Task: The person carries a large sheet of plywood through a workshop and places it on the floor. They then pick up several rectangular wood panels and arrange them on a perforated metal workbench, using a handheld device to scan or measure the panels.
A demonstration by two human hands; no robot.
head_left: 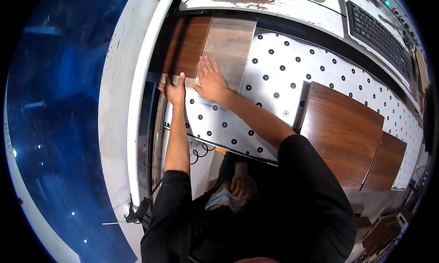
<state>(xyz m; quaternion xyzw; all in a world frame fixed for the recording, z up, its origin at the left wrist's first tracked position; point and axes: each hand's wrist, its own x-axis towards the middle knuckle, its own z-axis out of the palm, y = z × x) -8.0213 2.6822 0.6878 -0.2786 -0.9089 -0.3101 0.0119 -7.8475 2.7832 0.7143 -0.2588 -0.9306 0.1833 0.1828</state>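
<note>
At the far left of the white dotted work table [276, 82], a dark brown wood-grain board [183, 41] lies against a paler, greyish wood-grain board [231, 41]. My left hand [174, 91] touches the near edge of the dark board, thumb pointing up and fingers apart. Flat on the near part of the paler board rests my right hand [212, 83], fingers stretched out, close to the seam between the boards. Some left fingertips are hidden at the board's edge.
Two brown wood-grain boards, a larger one [340, 130] and a smaller one [386, 162], lie at the table's right. A white curved bar [141, 93] runs along the left, beside a blue surface [59, 103]. A black keyboard [379, 38] sits at the far right.
</note>
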